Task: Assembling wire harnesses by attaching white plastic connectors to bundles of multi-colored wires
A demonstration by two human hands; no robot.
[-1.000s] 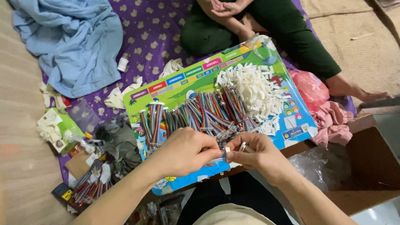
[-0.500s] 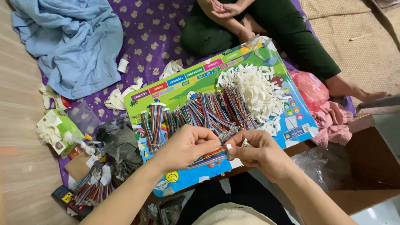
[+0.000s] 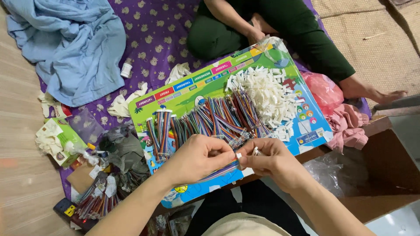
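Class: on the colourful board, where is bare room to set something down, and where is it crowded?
Free: the colourful printed board's green strip between its day labels and the multicoloured wire bundles. Crowded: centre and right, under wires and the white plastic connector pile; both hands cover the near edge.

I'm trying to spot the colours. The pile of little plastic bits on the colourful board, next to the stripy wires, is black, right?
Not quite: the pile of little plastic bits is white, not black. It does lie on the colourful board, next to the stripy wires, as the head view shows.

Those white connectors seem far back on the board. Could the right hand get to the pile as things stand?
Probably yes: the white connector pile lies just beyond the right hand, only low wire bundles between; but it pinches a small white piece.
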